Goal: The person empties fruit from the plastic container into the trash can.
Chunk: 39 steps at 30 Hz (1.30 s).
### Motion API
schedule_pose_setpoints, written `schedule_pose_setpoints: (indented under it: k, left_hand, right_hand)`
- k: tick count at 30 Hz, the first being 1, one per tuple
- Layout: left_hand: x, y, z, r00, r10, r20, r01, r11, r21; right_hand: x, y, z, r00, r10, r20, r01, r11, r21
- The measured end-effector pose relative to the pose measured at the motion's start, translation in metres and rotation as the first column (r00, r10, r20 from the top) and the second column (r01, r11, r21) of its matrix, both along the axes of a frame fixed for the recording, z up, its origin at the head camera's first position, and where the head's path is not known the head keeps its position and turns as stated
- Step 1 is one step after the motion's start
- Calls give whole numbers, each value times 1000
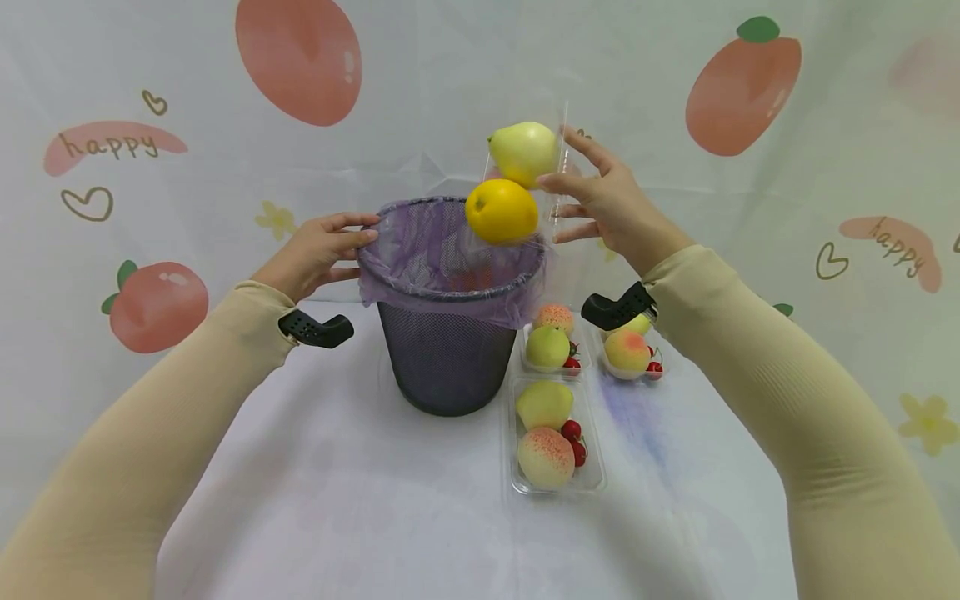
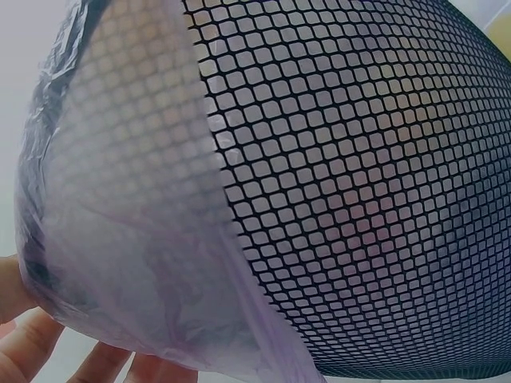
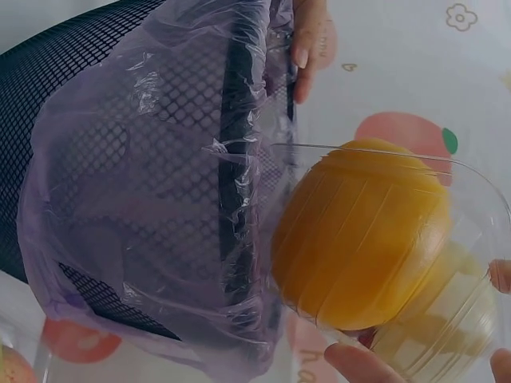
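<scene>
A black mesh trash bin stands upright, lined with a thin purple plastic bag folded over its rim. My left hand grips the rim at the left side; in the left wrist view its fingers show beside the bag. Above the bin's right side, my right hand holds a clear plastic fruit box by its edges, tilted on its side. A yellow-orange round fruit and a pale yellow pear-shaped fruit are at this box, over the bin's mouth. Something reddish shows inside the bin.
Right of the bin, a clear box on the white table holds a pear, a peach and cherries. Behind it are two more fruit boxes, one holding a green fruit, the other a peach. A fruit-printed cloth hangs behind.
</scene>
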State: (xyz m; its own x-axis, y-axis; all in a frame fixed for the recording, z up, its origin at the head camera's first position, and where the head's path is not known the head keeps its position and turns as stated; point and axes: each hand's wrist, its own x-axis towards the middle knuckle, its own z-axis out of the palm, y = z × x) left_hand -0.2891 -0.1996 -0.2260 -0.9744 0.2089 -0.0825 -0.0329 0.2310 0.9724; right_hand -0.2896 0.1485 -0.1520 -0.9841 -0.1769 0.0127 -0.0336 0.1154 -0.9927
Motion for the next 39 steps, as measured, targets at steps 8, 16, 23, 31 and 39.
schedule_pose_setpoints:
  k: [8,16,23,31,39]
  left_hand:
    - [0,0,1,1000,-2,5,2,1000,8]
    - [0,1,1,1000,-3,5,3,1000,3]
    - [-1,1,0,1000,-2,5,2,1000,-10]
    - [-2,1,0,1000,-4,8,4,1000,-7]
    - [-2,0,-1,1000,10,7,-10,1000,-9]
  right_hand:
    - [-2,-6,1,999,1,-40,3,996,94]
    - [-1,-9,3,998,7,-67,5,985,172]
    - [0,-15,5,995,10,-98,15,968,249]
    - [0,-22,4,995,5,-102,27,953,301]
    - [0,-25,5,991,24,-128,23,935,353]
